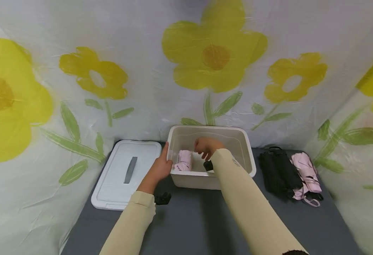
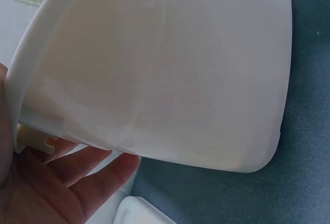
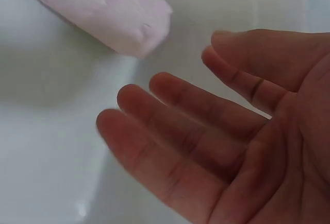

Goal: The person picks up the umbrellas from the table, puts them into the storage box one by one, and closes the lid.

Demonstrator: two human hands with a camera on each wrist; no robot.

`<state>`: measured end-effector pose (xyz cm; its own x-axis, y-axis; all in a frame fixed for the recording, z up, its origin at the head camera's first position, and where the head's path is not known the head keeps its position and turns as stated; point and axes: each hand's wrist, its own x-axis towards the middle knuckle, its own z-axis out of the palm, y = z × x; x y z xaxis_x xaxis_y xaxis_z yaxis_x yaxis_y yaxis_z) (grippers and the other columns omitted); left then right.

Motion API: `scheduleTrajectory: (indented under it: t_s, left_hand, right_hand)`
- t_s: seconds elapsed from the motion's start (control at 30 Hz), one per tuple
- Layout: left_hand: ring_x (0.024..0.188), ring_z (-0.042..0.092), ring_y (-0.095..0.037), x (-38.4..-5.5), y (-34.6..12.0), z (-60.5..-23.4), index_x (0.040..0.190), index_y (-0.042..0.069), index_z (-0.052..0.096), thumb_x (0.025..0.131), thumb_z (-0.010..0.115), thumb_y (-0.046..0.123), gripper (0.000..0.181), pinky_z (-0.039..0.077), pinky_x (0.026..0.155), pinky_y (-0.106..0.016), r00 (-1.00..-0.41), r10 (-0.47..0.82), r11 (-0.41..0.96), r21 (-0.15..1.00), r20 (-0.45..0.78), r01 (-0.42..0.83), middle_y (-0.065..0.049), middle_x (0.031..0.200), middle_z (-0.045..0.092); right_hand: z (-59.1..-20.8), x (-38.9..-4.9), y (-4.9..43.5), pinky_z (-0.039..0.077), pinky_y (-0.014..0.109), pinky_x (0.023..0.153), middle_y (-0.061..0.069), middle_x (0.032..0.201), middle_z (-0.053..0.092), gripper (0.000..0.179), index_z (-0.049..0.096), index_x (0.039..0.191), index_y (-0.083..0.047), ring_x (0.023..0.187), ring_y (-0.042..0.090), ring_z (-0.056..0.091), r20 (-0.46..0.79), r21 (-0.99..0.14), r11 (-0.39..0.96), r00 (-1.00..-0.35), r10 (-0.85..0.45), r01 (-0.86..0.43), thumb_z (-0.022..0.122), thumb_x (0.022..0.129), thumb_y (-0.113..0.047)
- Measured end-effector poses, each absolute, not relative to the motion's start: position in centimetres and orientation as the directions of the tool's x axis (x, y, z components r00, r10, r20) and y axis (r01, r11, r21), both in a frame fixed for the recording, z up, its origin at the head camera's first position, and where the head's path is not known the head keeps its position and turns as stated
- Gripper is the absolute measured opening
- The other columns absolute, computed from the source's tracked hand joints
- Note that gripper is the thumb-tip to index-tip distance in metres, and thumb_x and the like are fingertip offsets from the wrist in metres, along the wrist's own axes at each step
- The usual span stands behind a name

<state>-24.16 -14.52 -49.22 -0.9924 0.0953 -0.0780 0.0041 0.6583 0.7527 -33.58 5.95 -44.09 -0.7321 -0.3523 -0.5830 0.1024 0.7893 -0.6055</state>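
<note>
A cream plastic storage box (image 1: 196,180) stands against the backdrop. My left hand (image 1: 161,166) grips its left rim; in the left wrist view the fingers (image 2: 98,175) reach along the outside of the wall. Inside the box at the left lies a folded pink umbrella (image 1: 184,161), also seen at the top of the right wrist view as a pink fabric bundle (image 3: 118,15). My right hand (image 1: 208,147) hangs inside the box to the right of it. In the right wrist view this hand (image 3: 221,136) holds nothing, its fingers loosely extended, apart from the pink bundle.
A white lid (image 1: 113,184) with a grey handle (image 1: 130,170) lies left of the box. To the right, a folded black umbrella (image 1: 278,173) and a folded pink umbrella (image 1: 307,173) lie side by side on the dark table (image 1: 186,219). A flower-printed sheet (image 1: 148,71) hangs behind.
</note>
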Motion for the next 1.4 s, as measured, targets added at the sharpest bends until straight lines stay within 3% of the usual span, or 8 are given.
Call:
scheduleTrajectory:
  t_s: [0.2,0.3,0.4,0.53,0.7,0.9,1.2,1.4]
  left_hand:
    - [0.128,0.047,-0.045,-24.5,-15.6,-48.9,0.157,0.015,-0.002,0.096,0.035,0.012,0.071,0.042,0.096,-0.056,-0.988,0.103,0.658,0.753,-0.111,-0.016,-0.031,0.149,0.034]
    - [0.13,0.044,-0.046,-24.4,-15.3,-49.2,0.157,0.015,-0.003,0.096,0.035,0.011,0.072,0.04,0.099,-0.058,-0.987,0.106,0.654,0.756,-0.122,-0.023,-0.031,0.15,0.032]
    - [0.133,0.041,-0.046,-24.6,-14.5,-49.5,0.157,0.015,-0.001,0.095,0.036,0.011,0.072,0.037,0.103,-0.059,-0.988,0.105,0.643,0.766,-0.112,-0.018,-0.03,0.151,0.031]
    - [0.133,0.041,-0.046,-24.5,-14.5,-49.8,0.157,0.014,0.002,0.095,0.036,0.01,0.072,0.036,0.104,-0.06,-0.991,0.104,0.639,0.769,-0.085,0.001,-0.03,0.15,0.033]
    - [0.13,0.045,-0.045,-24.3,-14.1,-49.9,0.157,0.012,0.004,0.095,0.038,0.009,0.071,0.038,0.103,-0.058,-0.992,0.105,0.643,0.766,-0.07,0.014,-0.03,0.149,0.035]
    - [0.13,0.045,-0.045,-24.2,-14.5,-49.8,0.157,0.012,0.006,0.094,0.038,0.009,0.071,0.038,0.102,-0.058,-0.995,0.075,0.648,0.762,-0.061,0.002,-0.031,0.148,0.036]
    - [0.134,0.041,-0.044,-23.6,-14.7,-49.7,0.157,0.014,0.005,0.095,0.038,0.01,0.071,0.036,0.105,-0.058,-0.994,0.084,0.616,0.787,-0.067,-0.001,-0.029,0.151,0.033]
    - [0.134,0.041,-0.043,-23.7,-14.6,-49.4,0.157,0.015,0.006,0.095,0.038,0.01,0.07,0.036,0.106,-0.057,-0.996,0.073,0.61,0.793,-0.057,0.0,-0.029,0.15,0.035]
  right_hand:
    - [-41.2,-33.3,6.7,0.056,0.039,0.07,0.006,0.09,0.051,0.019,0.058,0.108,-0.005,0.081,0.024,0.056,-0.504,-0.543,0.836,-0.769,-0.393,-0.071,0.047,0.096,-0.015]
    - [-40.2,-32.2,8.2,0.053,0.034,0.064,0.004,0.089,0.054,0.019,0.06,0.107,-0.009,0.071,0.018,0.052,-0.433,-0.493,0.852,-0.8,-0.416,-0.176,0.046,0.097,-0.017]
    - [-39.4,-30.6,10.4,0.049,0.032,0.066,0.006,0.095,0.061,0.018,0.061,0.106,-0.01,0.074,0.017,0.054,-0.311,-0.448,0.846,-0.836,-0.451,-0.29,0.048,0.097,-0.017]
    - [-39.2,-28.7,12.2,0.049,0.038,0.08,0.01,0.11,0.067,0.019,0.062,0.111,-0.009,0.094,0.023,0.063,-0.16,-0.446,0.81,-0.857,-0.49,-0.38,0.05,0.099,-0.018]
    - [-39.7,-26.8,14.8,0.05,0.045,0.088,0.011,0.116,0.066,0.021,0.061,0.116,-0.01,0.107,0.029,0.062,-0.032,-0.463,0.785,-0.877,-0.479,-0.411,0.05,0.099,-0.017]
    - [-40.6,-25.6,17.4,0.05,0.046,0.088,0.009,0.117,0.066,0.023,0.063,0.117,-0.009,0.105,0.028,0.063,0.131,-0.417,0.786,-0.886,-0.445,-0.457,0.053,0.098,-0.016]
    - [-42.9,-24.4,21.6,0.048,0.051,0.084,0.015,0.116,0.064,0.021,0.064,0.115,-0.01,0.102,0.034,0.061,0.271,-0.376,0.824,-0.901,-0.339,-0.423,0.056,0.096,-0.015]
    - [-43.6,-23.9,24.4,0.046,0.055,0.082,0.02,0.119,0.062,0.023,0.064,0.115,-0.005,0.103,0.04,0.059,0.3,-0.363,0.853,-0.914,-0.273,-0.374,0.054,0.095,-0.01]
